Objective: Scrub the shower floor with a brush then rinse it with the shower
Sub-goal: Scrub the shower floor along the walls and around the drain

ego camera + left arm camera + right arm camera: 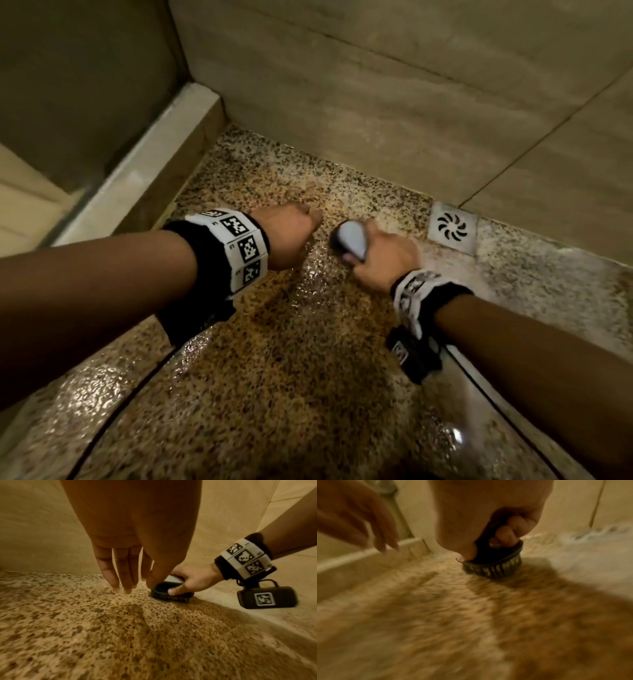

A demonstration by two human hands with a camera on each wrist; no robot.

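Observation:
My right hand (380, 255) grips a small scrub brush (351, 240) with a pale grey top and dark bristles. The brush (171, 592) sits bristles down on the speckled, wet shower floor (291, 359), my thumb along its side and my fingers curled through its handle (508, 532). The brush base (494, 566) is blurred in the right wrist view. My left hand (291, 236) hovers just left of the brush, fingers (120, 574) straight and pointing down, tips close above the floor, holding nothing.
A square metal drain (452, 228) lies to the right of the brush by the tiled wall (376, 102). A raised pale kerb (137, 178) borders the floor on the left. A hose-like curved line (479, 370) runs under my right forearm.

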